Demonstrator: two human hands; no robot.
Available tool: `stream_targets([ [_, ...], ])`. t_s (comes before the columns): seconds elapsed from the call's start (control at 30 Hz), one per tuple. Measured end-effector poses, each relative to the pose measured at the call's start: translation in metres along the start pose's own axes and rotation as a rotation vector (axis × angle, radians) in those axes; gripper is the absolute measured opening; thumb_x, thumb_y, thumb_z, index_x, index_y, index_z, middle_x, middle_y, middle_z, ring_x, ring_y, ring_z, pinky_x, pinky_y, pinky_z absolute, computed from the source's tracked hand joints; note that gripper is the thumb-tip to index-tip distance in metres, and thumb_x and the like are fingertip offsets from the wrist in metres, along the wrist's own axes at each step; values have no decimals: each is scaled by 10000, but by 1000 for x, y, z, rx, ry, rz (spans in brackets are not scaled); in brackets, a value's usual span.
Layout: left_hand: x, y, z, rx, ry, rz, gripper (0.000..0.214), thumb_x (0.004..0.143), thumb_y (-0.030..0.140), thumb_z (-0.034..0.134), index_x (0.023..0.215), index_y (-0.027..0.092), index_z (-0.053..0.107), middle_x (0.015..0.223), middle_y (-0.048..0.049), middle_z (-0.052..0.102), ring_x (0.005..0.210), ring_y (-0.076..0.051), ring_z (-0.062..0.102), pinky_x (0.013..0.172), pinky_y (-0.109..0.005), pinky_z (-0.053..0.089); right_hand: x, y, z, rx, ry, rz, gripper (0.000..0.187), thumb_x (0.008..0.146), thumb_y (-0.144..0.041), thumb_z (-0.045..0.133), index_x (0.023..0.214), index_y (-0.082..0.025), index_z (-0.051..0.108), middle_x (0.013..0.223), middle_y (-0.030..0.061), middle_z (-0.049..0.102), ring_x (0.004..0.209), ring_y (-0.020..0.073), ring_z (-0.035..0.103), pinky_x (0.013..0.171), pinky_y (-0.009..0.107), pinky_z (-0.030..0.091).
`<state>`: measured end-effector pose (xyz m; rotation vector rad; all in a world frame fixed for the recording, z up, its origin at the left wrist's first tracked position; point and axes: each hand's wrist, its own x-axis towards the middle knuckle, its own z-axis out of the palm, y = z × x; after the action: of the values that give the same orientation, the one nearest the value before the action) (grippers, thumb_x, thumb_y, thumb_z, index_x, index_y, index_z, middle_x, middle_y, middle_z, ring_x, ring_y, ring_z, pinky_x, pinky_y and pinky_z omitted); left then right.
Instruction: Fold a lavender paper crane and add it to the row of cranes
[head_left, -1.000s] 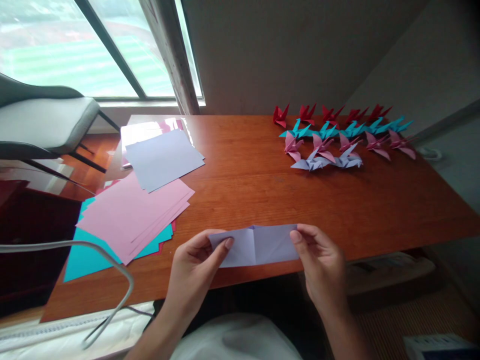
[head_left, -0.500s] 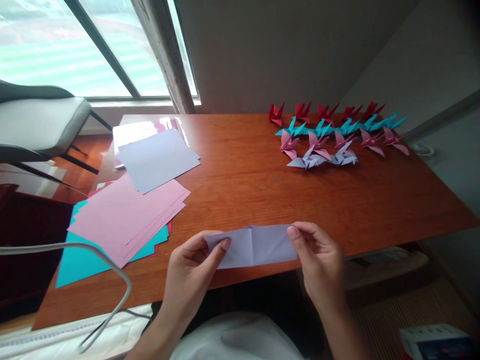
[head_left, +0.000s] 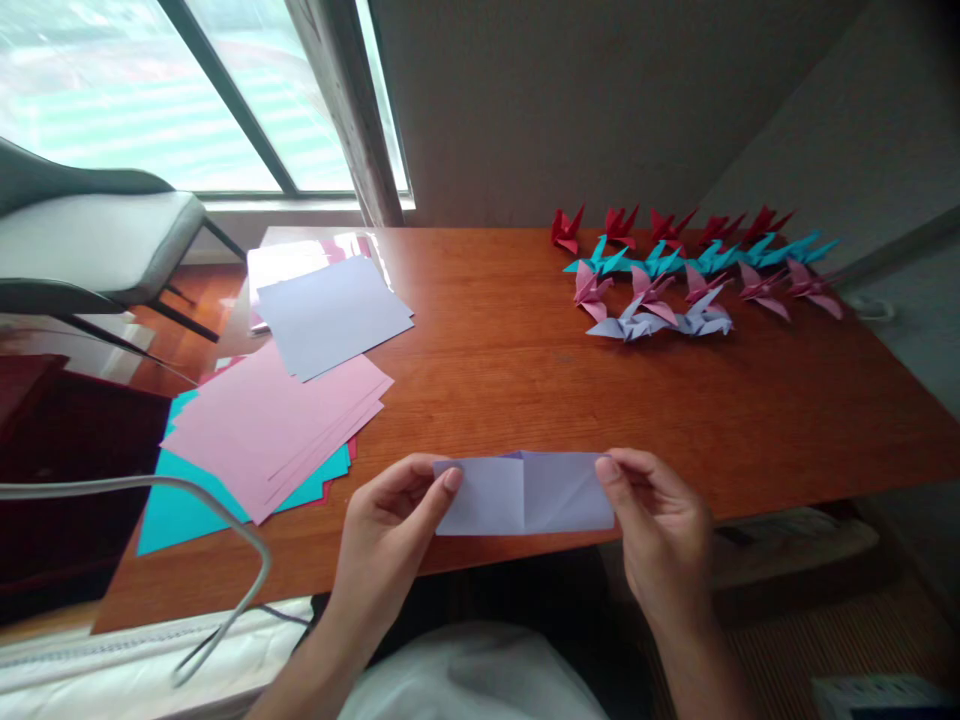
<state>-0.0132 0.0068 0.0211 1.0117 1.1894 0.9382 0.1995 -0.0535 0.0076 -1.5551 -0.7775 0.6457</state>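
A lavender sheet of origami paper, folded into a long strip with a crease down its middle and a fainter diagonal crease at the right, is held at the table's front edge. My left hand pinches its upper left corner between thumb and fingers. At the upper right corner my right hand has the same kind of pinch, thumb in front. The fingertips behind the paper are hidden.
Folded paper cranes stand in rows at the back right: red, blue, pink, lavender. Lavender sheets, pink sheets and blue sheets lie at the left. A pale cable-like arm crosses the front left corner.
The whole view has shifted slightly. The paper strip is now more level, its left end no longer tilted down, and both hands keep hold of its ends.
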Motion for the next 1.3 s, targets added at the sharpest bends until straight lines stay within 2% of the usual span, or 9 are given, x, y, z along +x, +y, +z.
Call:
stream_targets([
  [0.43, -3, 5, 3, -69, 31, -110, 187, 784, 332, 823, 748, 170, 738, 675, 21, 655, 607, -69, 516, 536, -136, 389, 2, 12, -14, 94, -7, 57, 148, 776, -275, 842, 900, -258, 763, 790, -30, 731, 719, 109, 670, 665, 189, 527],
  [0.8, -3, 2, 2, -64, 31, -113, 193, 792, 341, 816, 755, 171, 732, 681, 22, 648, 623, -70, 520, 551, -133, 396, 0, 10, -14, 68, 1, 85, 157, 770, -297, 845, 886, -232, 760, 800, -7, 723, 731, 137, 676, 675, 227, 538],
  [1.13, -3, 3, 2, -48, 31, -93, 199, 787, 349, 818, 742, 177, 730, 677, 26, 644, 626, -71, 519, 557, -132, 404, 1, 11, -14, 77, -6, 67, 137, 776, -289, 840, 876, -244, 758, 787, -18, 725, 722, 120, 678, 666, 197, 536],
  [1.3, -4, 2, 1, -34, 39, -94, 207, 786, 355, 817, 740, 173, 730, 673, 22, 645, 619, -72, 521, 550, -133, 405, 1, 9, -13, 41, -4, 65, 146, 778, -320, 831, 860, -223, 759, 784, 6, 723, 719, 146, 685, 659, 232, 552],
])
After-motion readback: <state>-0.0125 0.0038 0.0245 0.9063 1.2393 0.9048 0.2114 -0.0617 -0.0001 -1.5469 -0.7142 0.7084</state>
